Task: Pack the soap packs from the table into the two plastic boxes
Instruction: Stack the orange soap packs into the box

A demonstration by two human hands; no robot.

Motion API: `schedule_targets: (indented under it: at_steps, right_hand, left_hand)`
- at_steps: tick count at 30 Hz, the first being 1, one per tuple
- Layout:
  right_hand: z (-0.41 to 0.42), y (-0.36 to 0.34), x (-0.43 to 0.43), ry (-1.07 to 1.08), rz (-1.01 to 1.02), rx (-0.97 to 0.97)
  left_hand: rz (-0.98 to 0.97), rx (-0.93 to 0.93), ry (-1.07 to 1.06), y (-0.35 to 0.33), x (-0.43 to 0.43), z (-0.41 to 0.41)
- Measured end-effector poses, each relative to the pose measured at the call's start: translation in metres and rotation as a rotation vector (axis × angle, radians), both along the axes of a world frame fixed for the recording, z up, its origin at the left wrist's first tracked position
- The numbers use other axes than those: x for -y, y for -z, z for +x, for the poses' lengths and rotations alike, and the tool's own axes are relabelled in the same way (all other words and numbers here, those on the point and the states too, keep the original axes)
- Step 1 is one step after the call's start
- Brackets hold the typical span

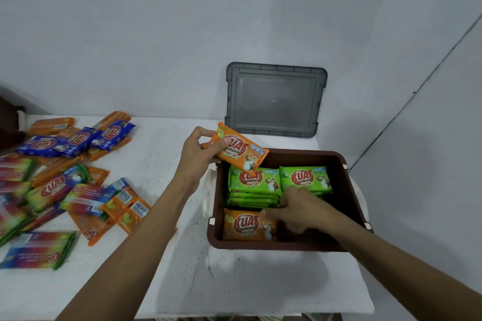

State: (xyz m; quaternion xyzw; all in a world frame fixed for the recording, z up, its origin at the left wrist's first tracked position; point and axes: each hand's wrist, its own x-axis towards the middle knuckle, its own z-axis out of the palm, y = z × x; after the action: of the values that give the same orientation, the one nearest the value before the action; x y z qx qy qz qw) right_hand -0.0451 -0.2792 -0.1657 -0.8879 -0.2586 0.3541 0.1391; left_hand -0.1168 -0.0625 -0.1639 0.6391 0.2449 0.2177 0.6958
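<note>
A brown plastic box stands on the white table at the right. Inside it are two stacks of green soap packs at the back and an orange pack lying at the front left. My left hand pinches another orange soap pack by its end, above the box's back left corner. My right hand reaches into the box, fingers resting on the lying orange pack beside the green stacks. Whether it grips that pack is not clear.
A grey box lid leans against the wall behind the box. Several loose soap packs, orange, blue and rainbow-coloured, lie scattered on the table's left half. The white table ends just right of the box and at the near edge.
</note>
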Motion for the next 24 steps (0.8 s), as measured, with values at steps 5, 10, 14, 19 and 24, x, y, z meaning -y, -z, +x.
schedule_targets:
  at_steps: [5,10,14,19,24]
  right_hand:
    - [0.019,-0.041,0.003,0.038,0.076,0.027]
    - [0.028,-0.051,-0.009,0.167,0.428,0.205]
    - [0.021,-0.045,-0.023,0.293,0.713,-0.173]
    - [0.017,-0.045,-0.023,0.316,0.808,-0.327]
    - [0.022,-0.045,-0.009,0.295,0.801,-0.377]
  left_hand:
    - [0.003,-0.030,0.023,-0.002,-0.002,-0.002]
    - [-0.016,-0.030,0.034,-0.005,0.000,-0.004]
    - [-0.073,0.012,0.064,-0.009,0.006,-0.004]
    - [-0.023,-0.003,0.100,-0.011,0.007,-0.009]
    - [0.191,-0.079,0.164,-0.008,-0.006,-0.015]
